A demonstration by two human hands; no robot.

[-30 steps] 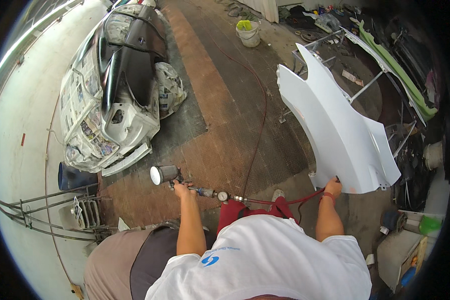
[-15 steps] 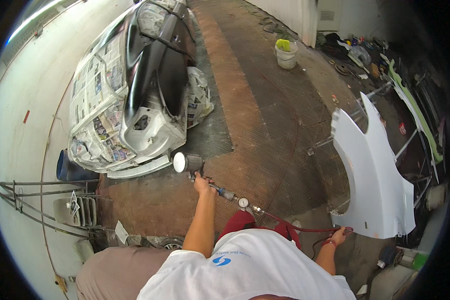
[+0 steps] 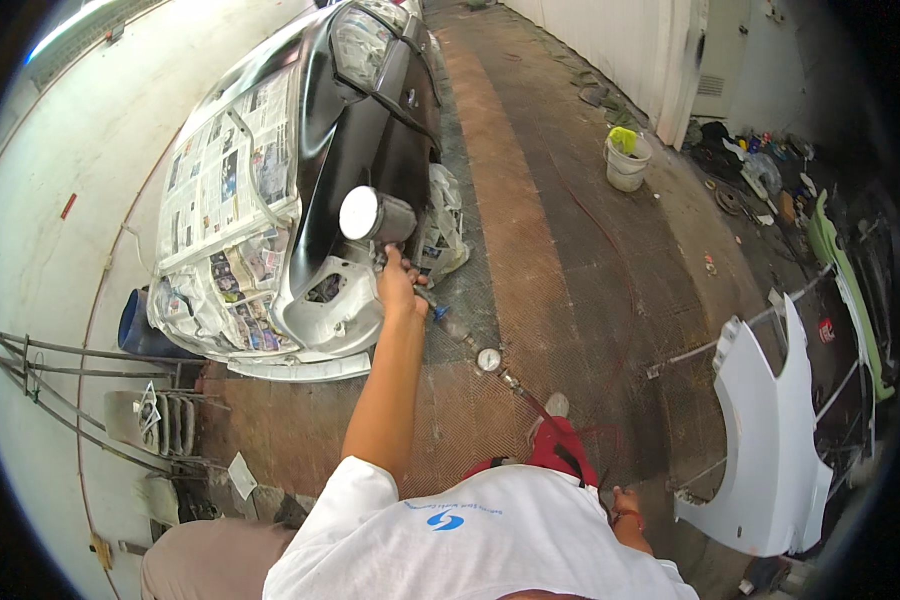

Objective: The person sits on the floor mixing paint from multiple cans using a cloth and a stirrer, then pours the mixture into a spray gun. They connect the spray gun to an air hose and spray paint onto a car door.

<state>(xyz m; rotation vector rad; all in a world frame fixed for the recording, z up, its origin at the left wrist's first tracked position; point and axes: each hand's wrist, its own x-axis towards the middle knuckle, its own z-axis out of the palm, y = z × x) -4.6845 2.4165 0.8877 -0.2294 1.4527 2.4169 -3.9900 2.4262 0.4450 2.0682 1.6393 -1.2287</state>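
Observation:
My left hand [image 3: 398, 285] is stretched forward, wrapped round the handle of a paint spray gun [image 3: 380, 259]. Its cup [image 3: 378, 215], with a round white lid, is tilted beside the car's rear corner. Below the grip hang a fitting and a round pressure gauge [image 3: 488, 360], joined to a dark red air hose [image 3: 536, 403]. My right hand [image 3: 625, 502], low near my right hip, is closed round the hose; its fingers show only in part. The car [image 3: 356, 150] has glossy black bodywork, a bare pale rear corner [image 3: 340, 320] and newspaper masking [image 3: 232, 150].
A white fender [image 3: 770, 440] hangs on a metal stand at right, near a green-edged panel [image 3: 850, 290]. Farther off stands a white bucket [image 3: 627, 165]. Metal rails [image 3: 80, 368] and a blue drum [image 3: 140, 325] are at left. Another person's trouser leg [image 3: 210, 562] shows at lower left.
My left hand has moved the spray gun forward and up to the car's rear corner. My right hand has come closer to my body. The view has shifted, and my shoe now shows.

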